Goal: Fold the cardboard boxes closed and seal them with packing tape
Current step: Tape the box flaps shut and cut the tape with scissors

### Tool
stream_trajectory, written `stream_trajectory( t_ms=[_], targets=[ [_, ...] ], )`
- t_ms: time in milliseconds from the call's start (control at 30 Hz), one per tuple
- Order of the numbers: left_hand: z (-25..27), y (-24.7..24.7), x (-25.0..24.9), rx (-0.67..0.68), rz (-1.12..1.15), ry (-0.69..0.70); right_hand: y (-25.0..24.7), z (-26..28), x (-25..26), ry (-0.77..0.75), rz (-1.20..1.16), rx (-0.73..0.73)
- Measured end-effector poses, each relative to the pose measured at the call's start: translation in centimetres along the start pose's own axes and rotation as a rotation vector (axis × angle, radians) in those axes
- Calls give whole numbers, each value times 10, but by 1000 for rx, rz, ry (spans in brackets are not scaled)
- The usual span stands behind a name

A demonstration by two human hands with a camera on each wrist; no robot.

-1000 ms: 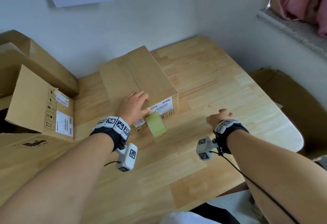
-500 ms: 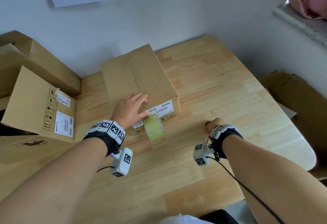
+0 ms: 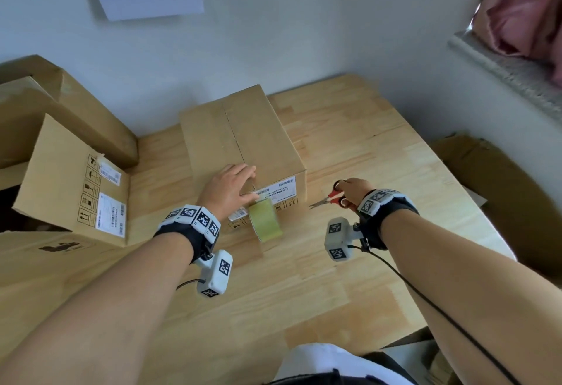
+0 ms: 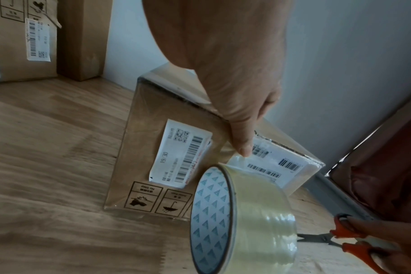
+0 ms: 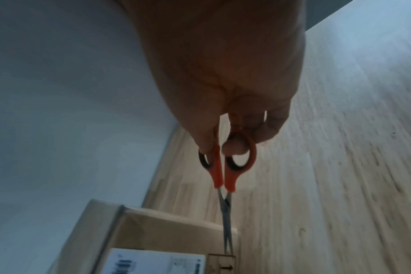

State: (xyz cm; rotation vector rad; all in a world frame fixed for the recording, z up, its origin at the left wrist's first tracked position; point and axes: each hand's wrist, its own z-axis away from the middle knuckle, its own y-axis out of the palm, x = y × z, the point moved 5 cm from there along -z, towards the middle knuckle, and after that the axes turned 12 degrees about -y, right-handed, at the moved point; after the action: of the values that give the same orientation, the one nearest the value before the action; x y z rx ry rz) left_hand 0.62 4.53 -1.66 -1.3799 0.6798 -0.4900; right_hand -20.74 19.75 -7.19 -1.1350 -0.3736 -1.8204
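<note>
A closed brown cardboard box (image 3: 243,138) lies on the wooden table (image 3: 380,153), its top seam running away from me. My left hand (image 3: 240,185) rests flat on the box's near top edge, and its thumb (image 4: 243,146) presses a clear tape strip onto the labelled front face (image 4: 153,148). The tape roll (image 3: 265,223) hangs by that strip in front of the box, seen close up as the tape roll (image 4: 244,222). My right hand (image 3: 354,191) grips red-handled scissors (image 3: 333,197) just right of the box. The blades (image 5: 226,222) are together and point toward the tape.
Other cardboard boxes (image 3: 73,178) and a flat cardboard sheet (image 3: 45,266) crowd the table's left side. The wall stands right behind the box. More cardboard (image 3: 504,202) lies beyond the table's right edge, under a window sill (image 3: 501,71).
My right hand, bare on the table a second ago, now holds the scissors and has come closer to the box. The left hand stays on the box edge.
</note>
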Motion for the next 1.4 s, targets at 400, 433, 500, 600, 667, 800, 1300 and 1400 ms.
stream_trajectory(
  t_ms=[400,433,500,600,667,800,1300,1400],
  targets=[
    [33,-13,67,139,50,-37,23,44,34,-107,-167,-153],
    [36,-16,72,130,40,-40,25,46,38,-141,-104,-179],
    [41,-19,80,101,44,-44,35,50,45,-182,-62,-178],
    [53,-25,92,50,157,-113,56,59,56,-219,-98,-122],
    [63,-30,101,-18,260,-197,70,66,65,-236,-145,-82],
    [82,-36,120,-123,550,-446,102,75,76,-205,-133,-6],
    [59,-59,50,501,1310,-436,142,98,134,-368,-714,152],
    [55,-63,51,469,1356,-419,143,98,131,-332,-688,139]
  ],
)
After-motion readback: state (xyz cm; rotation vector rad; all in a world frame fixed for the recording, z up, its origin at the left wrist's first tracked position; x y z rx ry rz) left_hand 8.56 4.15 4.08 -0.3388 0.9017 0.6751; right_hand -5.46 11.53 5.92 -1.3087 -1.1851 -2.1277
